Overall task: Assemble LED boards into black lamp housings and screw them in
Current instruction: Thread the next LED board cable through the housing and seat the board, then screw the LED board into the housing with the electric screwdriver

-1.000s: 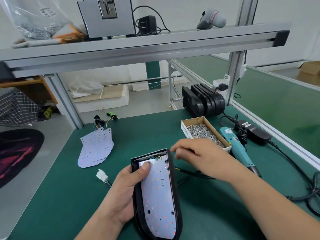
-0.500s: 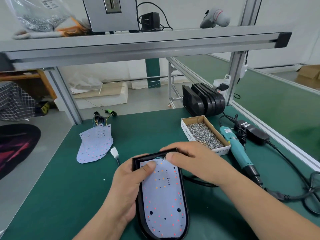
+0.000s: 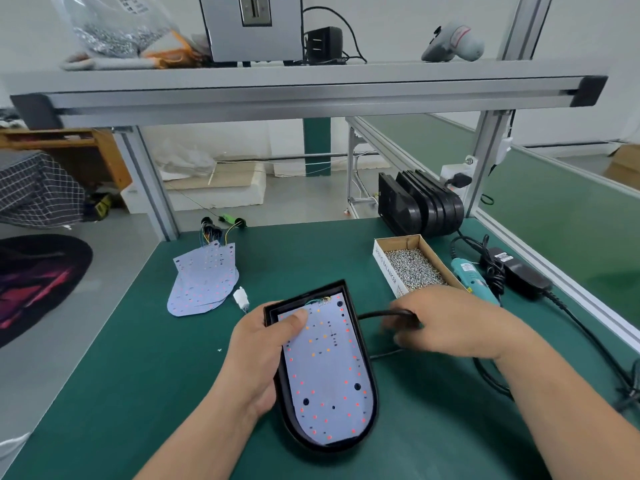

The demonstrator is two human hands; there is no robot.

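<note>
A black lamp housing [image 3: 367,382] lies on the green table in front of me, with a white LED board [image 3: 325,372] dotted with red and orange LEDs seated inside it. My left hand [image 3: 258,358] grips the housing's left side, thumb pressed on the board's upper left corner. My right hand [image 3: 446,322] is to the right of the housing, fingers curled round the black cable [image 3: 377,315] that leaves the housing. A cardboard box of screws [image 3: 414,268] and a teal electric screwdriver [image 3: 472,278] lie just behind that hand.
Several spare LED boards [image 3: 202,282] with coloured wires lie at the left, a white connector [image 3: 240,297] beside them. Black housings [image 3: 420,206] stand stacked at the back right. A power adapter [image 3: 523,273] and cords trail along the right edge. A shelf rail [image 3: 311,95] crosses overhead.
My right hand left the top of the board and moved right, now holding the black cable. The housing shifted slightly under my left hand.
</note>
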